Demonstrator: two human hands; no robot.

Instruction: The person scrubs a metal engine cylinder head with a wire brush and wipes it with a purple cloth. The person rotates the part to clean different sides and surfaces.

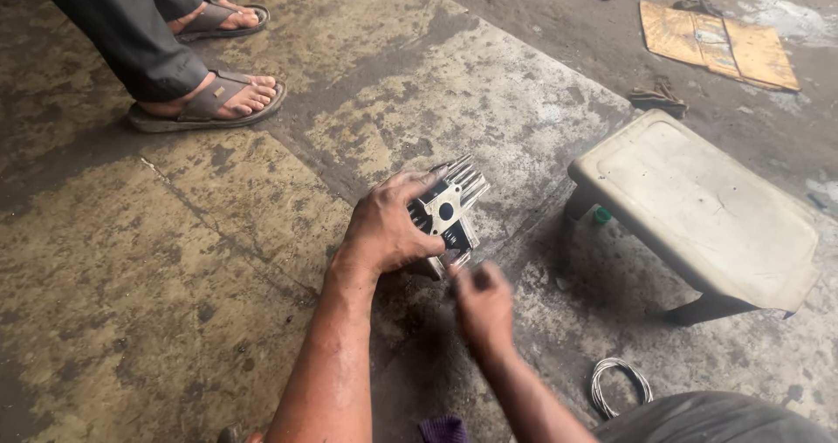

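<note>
Soft, even daylight, moderately bright, no hard glare. Brighter toward upper right of floor (489,85), dimmer at lower left. Faint sheen on worn concrete. Diffuse dark shadow under stool (698,207), falling toward left and near side. Soft shadow beneath finned metal part (449,212). Glints on fins. Right hand (483,303) smeared by motion blur; left hand (388,225) sharp. Slight wide-angle stretch at edges. Focus otherwise crisp throughout.

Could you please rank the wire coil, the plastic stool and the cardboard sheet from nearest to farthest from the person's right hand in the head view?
From the right hand:
1. Wire coil, lower right on the floor.
2. Plastic stool, to the right.
3. Cardboard sheet, far upper right.
</note>
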